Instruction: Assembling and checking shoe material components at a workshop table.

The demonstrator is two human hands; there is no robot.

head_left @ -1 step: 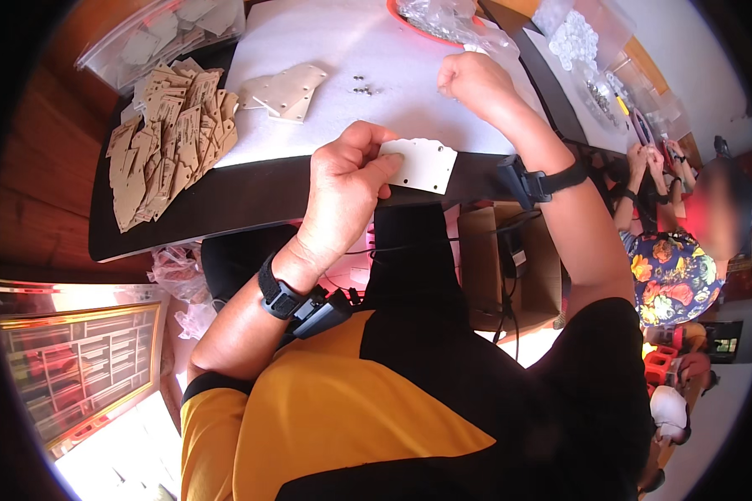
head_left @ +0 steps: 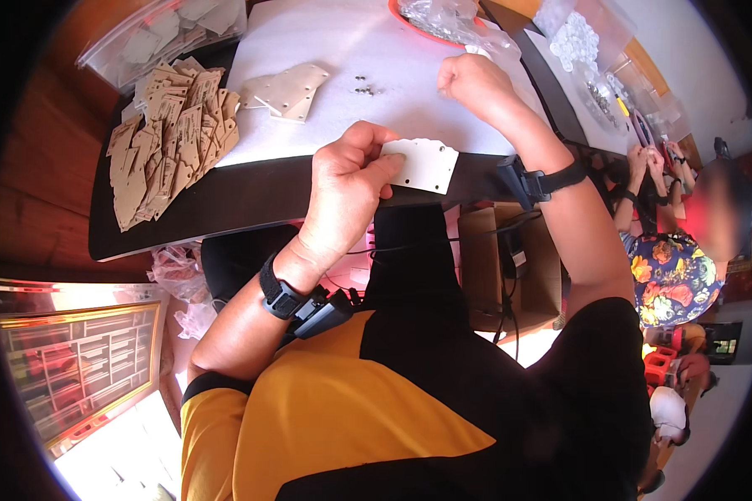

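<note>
In the head view, the fingers of my left hand (head_left: 342,177) pinch a cream plate (head_left: 428,167) at its left end, thumb on top, holding it in front of the near edge of the dark bench (head_left: 255,198). Small holes show near the plate's edges, and its upper edge is uneven.

My right hand (head_left: 479,82) is curled above the white sheet (head_left: 355,42) that covers much of the bench; its fingers are folded in, and I cannot tell whether they hold anything. It is near the orange-rimmed tray (head_left: 418,28), where a clear plastic bag (head_left: 485,35) lies.

On the sheet, between the loose plates (head_left: 299,86), which overlap, and my right hand, sit a few small metal pieces (head_left: 364,90). A heap of tan plates (head_left: 171,142) spreads at my left, just beside a clear bin (head_left: 113,71).
</note>
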